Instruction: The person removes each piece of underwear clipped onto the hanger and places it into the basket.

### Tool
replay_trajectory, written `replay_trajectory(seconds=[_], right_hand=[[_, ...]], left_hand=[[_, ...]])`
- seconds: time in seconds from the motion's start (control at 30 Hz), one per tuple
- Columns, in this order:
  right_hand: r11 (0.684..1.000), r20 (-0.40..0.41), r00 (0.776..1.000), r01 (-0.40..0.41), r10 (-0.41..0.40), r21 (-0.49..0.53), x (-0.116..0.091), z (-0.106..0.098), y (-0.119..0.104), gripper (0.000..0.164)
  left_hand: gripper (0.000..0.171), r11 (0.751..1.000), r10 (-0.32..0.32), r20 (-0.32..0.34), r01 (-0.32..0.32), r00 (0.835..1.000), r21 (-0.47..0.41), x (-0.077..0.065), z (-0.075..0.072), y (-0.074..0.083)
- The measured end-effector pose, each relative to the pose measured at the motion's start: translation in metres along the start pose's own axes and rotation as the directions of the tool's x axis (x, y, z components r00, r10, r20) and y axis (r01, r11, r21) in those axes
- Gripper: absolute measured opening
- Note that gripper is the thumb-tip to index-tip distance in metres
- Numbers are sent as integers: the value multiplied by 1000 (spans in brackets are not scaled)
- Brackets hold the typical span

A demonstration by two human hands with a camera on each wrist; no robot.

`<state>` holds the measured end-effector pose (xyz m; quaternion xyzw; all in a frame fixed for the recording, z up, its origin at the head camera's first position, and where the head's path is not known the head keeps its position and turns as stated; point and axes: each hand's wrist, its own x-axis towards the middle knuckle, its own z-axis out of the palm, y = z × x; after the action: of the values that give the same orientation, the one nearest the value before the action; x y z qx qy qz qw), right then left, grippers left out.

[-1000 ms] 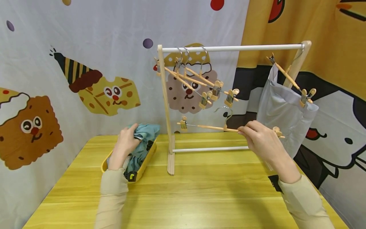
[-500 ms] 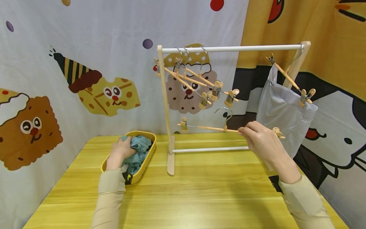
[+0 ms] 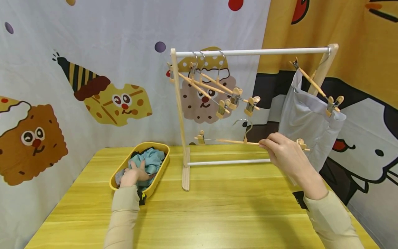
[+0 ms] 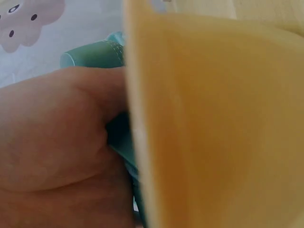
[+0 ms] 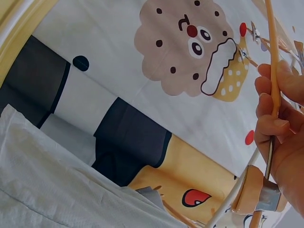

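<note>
My left hand [image 3: 132,175] reaches into a yellow plastic basket [image 3: 156,144], on the teal garment [image 3: 152,159] crumpled inside. In the left wrist view the basket's wall [image 4: 213,118] covers its fingertips, so whether they pinch the fabric is hidden; part of the garment [image 4: 95,54] shows beyond the thumb. My right hand [image 3: 284,154] grips a wooden clip hanger [image 3: 228,141] near one end, holding it roughly level above the table. Its metal hook [image 3: 248,127] points up, and no cloth shows in its far clip [image 3: 201,137]. The right wrist view shows fingers [image 5: 270,123] curled round the bar.
A rack with a white top rail [image 3: 255,52] stands on the wooden table [image 3: 217,211]. Several clip hangers [image 3: 214,86] hang at its left. Light grey cloth [image 3: 306,117] hangs clipped at its right end. Grey cloth [image 3: 119,177] also lies in the basket. A printed curtain is behind.
My left hand has let the lifted teal garment down into the basket and shifted toward the basket's near end. The right hand and its hanger stay almost still; the hanger's far end dips slightly.
</note>
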<state>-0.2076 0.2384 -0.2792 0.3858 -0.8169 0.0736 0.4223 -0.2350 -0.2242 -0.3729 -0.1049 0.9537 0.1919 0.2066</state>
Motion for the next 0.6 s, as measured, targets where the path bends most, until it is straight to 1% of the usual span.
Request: replay_trajectory(seconds=[0.07,0.13,0.23,0.3,0.37,0.43,0.53,0.6], right_hand=[[1000,12,1000,-12,12,-6,-1,0,1,51],[1000,21,1000,-23,23,-11,-1,-1,2,54],[999,37,999,-38,39,-19,-2,-1,3,56],[999,48,998,-44,45,-24,-3,-1,3,44],[998,60,997,-53,55,-33,-4,-1,3,24],[997,72,995,-64,67,-42,-5,-1,4,8],[994,91,991,-90,95,-53,-6,-1,4,12],[992,104,987,-114,119,-61,-7,-1,4,11]], left_hand=[[85,1000,4,2,-4,1000,-1,1,0,-1],[84,999,32,7,-32,999,30,2,-2,-1],[87,999,39,-5,-39,999,35,1,-6,1],[87,999,28,-12,-28,1000,33,-2,-9,6],[87,999,14,-23,-13,1000,34,-7,-13,13],[85,999,2,-26,-1,1000,43,-14,-19,24],[82,996,15,-32,-12,999,92,-28,-30,43],[77,992,53,-79,-44,995,115,-36,-35,56]])
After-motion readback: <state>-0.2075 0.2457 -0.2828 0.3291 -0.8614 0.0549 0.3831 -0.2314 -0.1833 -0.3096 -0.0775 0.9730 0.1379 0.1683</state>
